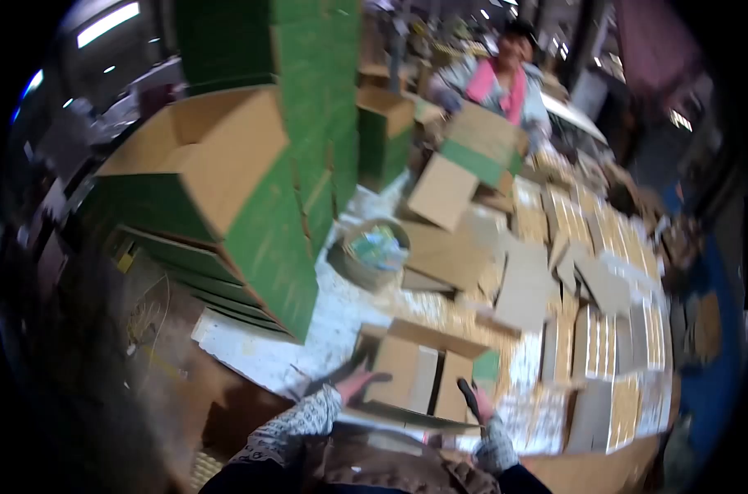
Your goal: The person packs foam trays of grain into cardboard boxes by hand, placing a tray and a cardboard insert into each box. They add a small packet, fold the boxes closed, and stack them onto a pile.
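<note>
An open cardboard box (404, 377) with green outer sides stands at the table's near edge, right in front of my body. Two tan pieces with a dark gap between them show inside it, and a pale strip lies on the left one. At its left side is my left hand (360, 385), thumb pointing inward and fingers apart. My right hand (478, 401) is at the box's right side, with dark covering on its fingers, also spread. Both hands are slightly blurred; whether they press on the box is unclear.
Tall green boxes (263, 230) are stacked at the left. Beyond my box is a round tub (376, 253) with bluish packets. Flat cardboard (524, 284) and rows of filled trays (600, 342) cover the right. A co-worker (506, 86) stands across the table behind another box (481, 144).
</note>
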Available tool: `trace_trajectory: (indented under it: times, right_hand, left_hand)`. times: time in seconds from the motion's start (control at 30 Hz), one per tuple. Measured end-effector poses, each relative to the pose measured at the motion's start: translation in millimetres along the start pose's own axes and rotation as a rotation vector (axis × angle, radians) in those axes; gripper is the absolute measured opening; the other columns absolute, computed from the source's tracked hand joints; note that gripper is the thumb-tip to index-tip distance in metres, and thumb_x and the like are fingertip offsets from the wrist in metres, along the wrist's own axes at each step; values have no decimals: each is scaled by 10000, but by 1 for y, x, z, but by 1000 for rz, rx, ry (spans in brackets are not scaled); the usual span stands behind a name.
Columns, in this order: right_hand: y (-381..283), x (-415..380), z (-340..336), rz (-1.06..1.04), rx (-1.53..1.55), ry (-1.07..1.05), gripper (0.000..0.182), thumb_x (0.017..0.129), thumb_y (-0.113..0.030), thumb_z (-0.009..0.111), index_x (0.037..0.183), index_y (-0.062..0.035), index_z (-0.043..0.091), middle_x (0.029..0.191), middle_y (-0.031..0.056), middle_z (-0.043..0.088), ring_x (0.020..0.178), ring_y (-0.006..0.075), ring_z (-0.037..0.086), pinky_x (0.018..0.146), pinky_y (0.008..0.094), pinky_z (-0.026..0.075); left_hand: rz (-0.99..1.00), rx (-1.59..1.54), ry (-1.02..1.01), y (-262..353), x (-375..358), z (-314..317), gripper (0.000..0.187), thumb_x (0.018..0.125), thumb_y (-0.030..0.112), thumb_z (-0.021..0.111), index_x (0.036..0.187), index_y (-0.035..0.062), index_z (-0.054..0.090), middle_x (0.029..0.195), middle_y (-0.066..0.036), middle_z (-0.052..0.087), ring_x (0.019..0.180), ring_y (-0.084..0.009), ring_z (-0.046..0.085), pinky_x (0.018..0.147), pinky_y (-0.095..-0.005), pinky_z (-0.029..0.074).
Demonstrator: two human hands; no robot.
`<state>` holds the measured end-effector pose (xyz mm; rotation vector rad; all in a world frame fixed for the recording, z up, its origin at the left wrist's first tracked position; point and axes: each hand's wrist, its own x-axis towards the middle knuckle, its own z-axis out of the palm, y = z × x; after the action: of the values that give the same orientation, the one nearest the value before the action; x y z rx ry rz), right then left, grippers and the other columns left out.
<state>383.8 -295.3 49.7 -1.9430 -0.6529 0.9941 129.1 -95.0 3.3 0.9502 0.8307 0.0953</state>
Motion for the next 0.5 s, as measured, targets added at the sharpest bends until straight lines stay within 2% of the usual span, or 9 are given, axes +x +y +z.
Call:
trace_trajectory:
  times: [0.03,0.07,0.1,0.17,0.2,0.3,0.37,0.47,0.5]
  right_hand:
    - [27,7,-11,-137,-5,-72,609,888,-366,551,1336,14,391,1352,137,424,1230,246,405,1024,331,315]
    - [68,7,-29,-223,-26,-112,589,948,-405,397,1379,-7,349,1424,134,351,1331,222,288,1084,285,204]
    - [54,-1,-41,-197,28,-108,576,949,-400,397,1370,-8,357,1399,133,366,1306,222,305,1065,288,220]
    - [-26,-5,-53,-183,125,-63,552,952,-390,395,1352,-10,372,1351,131,395,1255,221,340,1026,295,253]
    - [-64,-5,-58,-220,153,-44,540,953,-385,394,1342,-12,379,1327,130,410,1230,221,357,1007,298,270]
    - [-186,-3,-57,-439,192,-32,505,956,-370,392,1314,-15,402,1254,128,454,1153,220,408,949,308,319]
    - [-263,-2,-43,-601,199,-66,482,958,-360,391,1296,-17,417,1205,126,483,1103,220,443,910,315,352]
    - [-369,2,3,-806,170,-154,449,962,-345,389,1268,-21,439,1133,123,527,1027,219,494,852,324,401]
    - [-401,4,21,-855,154,-188,439,963,-340,388,1259,-22,447,1108,122,542,1001,219,511,833,328,418]
  left_hand:
    - [-42,-167,-37,2,-3,6,826,780,282,674,1394,-22,213,1351,-137,403,1242,-220,387,1055,-317,298]
    - [-43,-267,-60,9,-8,11,775,800,281,641,1386,-19,232,1342,-135,413,1235,-218,395,1051,-317,302]
    - [49,-278,-59,27,-19,12,725,820,279,607,1378,-17,251,1332,-134,422,1229,-217,402,1048,-318,306]
    - [374,-174,-9,83,-59,6,631,861,276,540,1362,-11,288,1313,-132,442,1216,-214,418,1041,-319,314]
    - [612,-53,15,117,-87,-1,587,881,275,506,1355,-9,307,1303,-130,451,1209,-213,426,1037,-319,318]
    - [1239,166,143,222,-201,-44,477,941,271,405,1331,0,363,1274,-127,480,1190,-208,449,1027,-321,330]
    - [1544,53,304,272,-263,-104,429,981,268,337,1315,5,400,1255,-124,499,1177,-205,464,1020,-322,339]
    - [1702,-625,946,308,-309,-219,434,970,231,356,1334,-3,379,1319,-118,455,1215,-227,430,1038,-319,317]
    - [1733,-94,1130,307,-305,-247,448,974,249,360,1347,1,365,1335,-108,444,1221,-217,424,1040,-313,313]
